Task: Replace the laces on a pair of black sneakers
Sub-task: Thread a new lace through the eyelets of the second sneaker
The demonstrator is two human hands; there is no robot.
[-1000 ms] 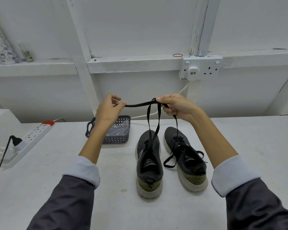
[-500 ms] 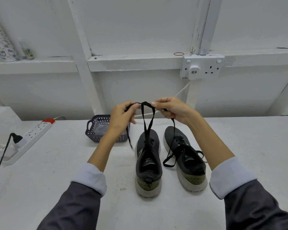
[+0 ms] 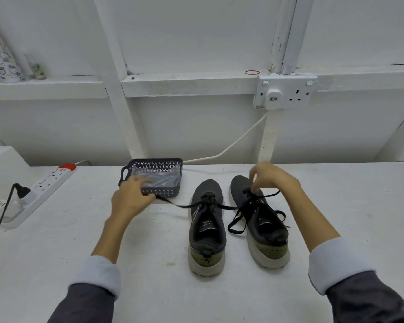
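Two black sneakers stand side by side on the white table, heels toward me: the left sneaker (image 3: 207,226) and the right sneaker (image 3: 259,220). A black lace (image 3: 173,203) runs from the left sneaker's front eyelets out to both sides. My left hand (image 3: 131,197) holds one end low, beside the basket. My right hand (image 3: 269,177) pinches the other end above the right sneaker's laces. The right sneaker's own lace (image 3: 237,223) hangs loose between the shoes.
A dark perforated basket (image 3: 149,191) with clear plastic inside sits behind my left hand. A white power strip (image 3: 44,185) with a black plug lies at the left. A wall socket (image 3: 286,90) and its white cable are behind the shoes.
Both hands dropped from chest height toward the table and spread apart, pulling the lace ends sideways. The lace, earlier lifted in a loop above the left sneaker, now stretches low across both shoes.
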